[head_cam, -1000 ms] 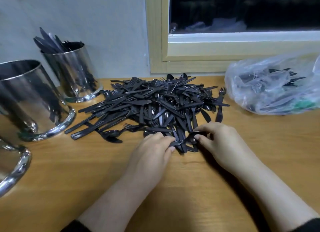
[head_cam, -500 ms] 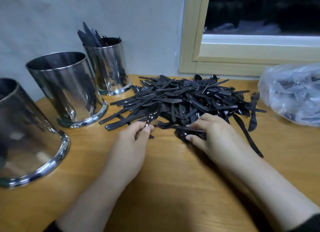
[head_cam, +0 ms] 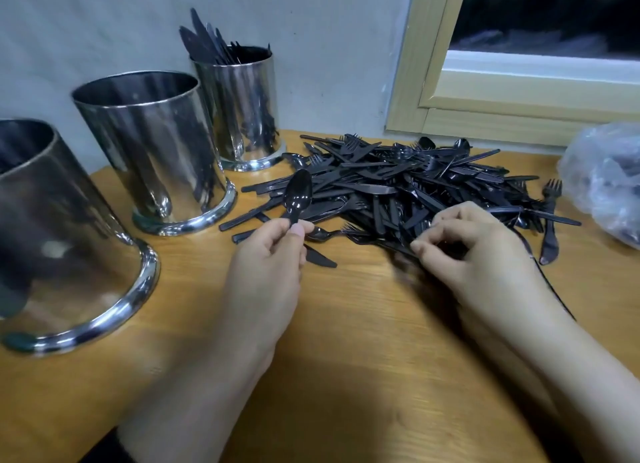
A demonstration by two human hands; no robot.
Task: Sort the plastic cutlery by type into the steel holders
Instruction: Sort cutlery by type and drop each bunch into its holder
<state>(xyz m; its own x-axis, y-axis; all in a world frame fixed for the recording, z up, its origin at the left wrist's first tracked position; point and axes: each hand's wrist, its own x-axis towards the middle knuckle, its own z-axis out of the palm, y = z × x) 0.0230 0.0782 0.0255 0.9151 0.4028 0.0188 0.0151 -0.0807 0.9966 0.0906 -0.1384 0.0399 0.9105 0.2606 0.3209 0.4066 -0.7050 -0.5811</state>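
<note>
A heap of black plastic cutlery (head_cam: pixel 398 185) with knives, forks and spoons lies mid-table. My left hand (head_cam: pixel 270 255) pinches the handle of a black spoon (head_cam: pixel 298 193), bowl upward, just left of the heap and a little above the table. My right hand (head_cam: pixel 467 251) has its fingers curled at the heap's near edge, thumb and fingertips pinching black pieces that are blurred. Three steel holders stand on the left: the near one (head_cam: pixel 52 241), the middle one (head_cam: pixel 152 158), and the far one (head_cam: pixel 242 113) with black knives sticking out.
A clear plastic bag (head_cam: pixel 606 185) with more black cutlery sits at the right edge. A single fork (head_cam: pixel 550 220) lies beside it. The wall and a window frame (head_cam: pixel 485 109) stand behind the wooden table (head_cam: pixel 346 358).
My left hand has lifted a spoon off the heap and moved it left toward the holders. The right hand stays at the heap's near edge. The view has swung left.
</note>
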